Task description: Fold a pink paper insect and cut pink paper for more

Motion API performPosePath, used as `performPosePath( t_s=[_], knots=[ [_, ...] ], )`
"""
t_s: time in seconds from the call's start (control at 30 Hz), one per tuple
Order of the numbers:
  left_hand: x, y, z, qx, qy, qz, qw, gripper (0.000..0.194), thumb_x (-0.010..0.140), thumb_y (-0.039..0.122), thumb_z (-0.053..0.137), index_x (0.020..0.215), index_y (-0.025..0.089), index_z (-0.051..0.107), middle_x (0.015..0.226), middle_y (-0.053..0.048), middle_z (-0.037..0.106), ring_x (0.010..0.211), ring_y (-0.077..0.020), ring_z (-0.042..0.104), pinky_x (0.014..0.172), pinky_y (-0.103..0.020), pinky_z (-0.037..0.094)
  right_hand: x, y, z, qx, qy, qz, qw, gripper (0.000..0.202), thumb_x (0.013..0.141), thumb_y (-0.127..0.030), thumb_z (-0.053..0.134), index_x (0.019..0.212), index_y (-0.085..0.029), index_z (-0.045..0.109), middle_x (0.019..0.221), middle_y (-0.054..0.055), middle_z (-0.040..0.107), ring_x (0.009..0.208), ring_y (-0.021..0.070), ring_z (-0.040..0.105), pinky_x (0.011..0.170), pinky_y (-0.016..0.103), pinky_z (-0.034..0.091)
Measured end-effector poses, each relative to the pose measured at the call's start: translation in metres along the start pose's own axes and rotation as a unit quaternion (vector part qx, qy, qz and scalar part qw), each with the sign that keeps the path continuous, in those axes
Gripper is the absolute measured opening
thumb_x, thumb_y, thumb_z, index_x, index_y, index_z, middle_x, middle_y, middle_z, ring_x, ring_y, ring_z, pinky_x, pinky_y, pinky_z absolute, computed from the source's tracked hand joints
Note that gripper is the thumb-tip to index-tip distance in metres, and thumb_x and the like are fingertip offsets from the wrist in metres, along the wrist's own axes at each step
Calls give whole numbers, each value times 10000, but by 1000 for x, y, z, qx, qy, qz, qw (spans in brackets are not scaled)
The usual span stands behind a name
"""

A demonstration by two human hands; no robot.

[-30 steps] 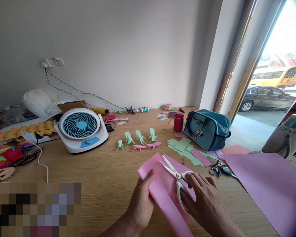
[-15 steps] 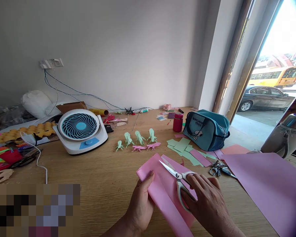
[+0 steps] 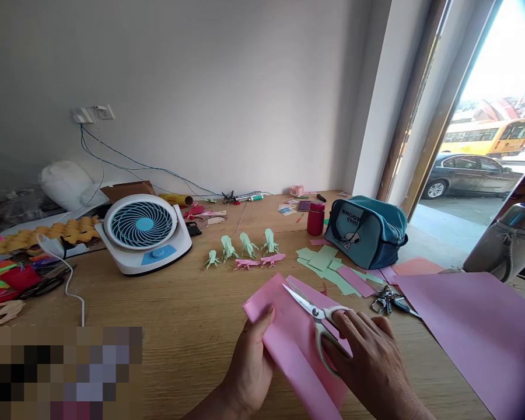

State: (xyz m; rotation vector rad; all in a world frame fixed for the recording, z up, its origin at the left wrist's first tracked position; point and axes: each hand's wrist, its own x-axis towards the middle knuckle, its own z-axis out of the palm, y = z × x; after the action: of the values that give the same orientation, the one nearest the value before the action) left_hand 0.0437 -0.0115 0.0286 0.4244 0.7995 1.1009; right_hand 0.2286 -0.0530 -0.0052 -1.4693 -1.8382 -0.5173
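A folded sheet of pink paper (image 3: 289, 350) is gripped at its left edge by my left hand (image 3: 251, 364), thumb on top and fingers underneath. My right hand (image 3: 371, 353) holds white-handled scissors (image 3: 317, 313) by their loops. The blades are apart and point up and left over the paper, near a slit that runs down from its top edge. Beyond the paper stand several pale green folded-paper figures (image 3: 247, 245) and two pink ones (image 3: 272, 260). Green paper pieces (image 3: 321, 258) and a pink strip (image 3: 355, 280) lie to the right.
A white fan (image 3: 142, 233) stands at the left. At the right are a red flask (image 3: 315, 219), a blue bag (image 3: 367, 230), keys (image 3: 387, 300), a large pinkish-purple sheet (image 3: 472, 332) and a steel container (image 3: 501, 245). Egg-tray cardboard (image 3: 48, 236) and scraps lie far left.
Almost nothing differs. The hands, paper and scissors keep their positions, and the whole view has shifted very slightly.
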Motion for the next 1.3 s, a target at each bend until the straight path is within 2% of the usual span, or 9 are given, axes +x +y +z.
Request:
performPosePath(
  t_s=[0.4, 0.67, 0.77, 0.9, 1.07, 1.3],
  knots=[
    [-3, 1, 1, -2, -3, 0, 1000, 243, 796, 271, 734, 1000, 152, 678, 975, -84, 762, 978, -269, 704, 894, -364, 529, -2, 2, 0, -5, 13, -10, 1000, 57, 915, -260, 540, 891, -219, 570, 754, 13, 640, 635, 166, 530, 694, 328, 276],
    [-2, 0, 1, -1, -2, 12, 1000, 313, 814, 251, 717, 1101, 149, 643, 1098, -110, 738, 1059, -278, 682, 885, -361, 544, 0, 1, -1, -11, 26, -18, 999, 108, 937, -266, 512, 856, -215, 562, 710, 8, 635, 594, 155, 517, 679, 327, 267],
    [-1, 0, 2, -3, 4, 16, 1000, 291, 811, 228, 718, 1079, 146, 641, 1093, -114, 736, 1088, -280, 669, 890, -357, 543, 0, 1, 0, -9, 31, -19, 999, 140, 949, -270, 497, 838, -212, 559, 704, 4, 634, 579, 149, 515, 675, 326, 263],
    [-2, 1, 3, 1, 2, 19, 1000, 229, 816, 241, 717, 1013, 143, 654, 979, -95, 751, 1013, -265, 692, 833, -331, 548, -1, 1, 1, 6, 43, -14, 999, 189, 964, -275, 470, 805, -215, 553, 677, -11, 616, 566, 143, 511, 668, 324, 259],
    [-3, 2, 3, -14, 1, 22, 1000, 200, 826, 239, 712, 1005, 159, 667, 916, -53, 752, 828, -195, 704, 749, -296, 545, 2, -2, 1, 24, 44, 11, 999, 173, 944, -268, 460, 808, -216, 554, 674, -8, 603, 577, 146, 505, 678, 325, 268],
    [-2, 1, 1, -15, -16, 27, 999, 317, 835, 246, 705, 1134, 156, 650, 981, -69, 753, 893, -210, 703, 800, -310, 539, 5, -5, 1, 39, 30, 10, 999, 133, 914, -259, 500, 794, -216, 539, 705, -2, 619, 574, 144, 479, 678, 325, 260]
  ],
)
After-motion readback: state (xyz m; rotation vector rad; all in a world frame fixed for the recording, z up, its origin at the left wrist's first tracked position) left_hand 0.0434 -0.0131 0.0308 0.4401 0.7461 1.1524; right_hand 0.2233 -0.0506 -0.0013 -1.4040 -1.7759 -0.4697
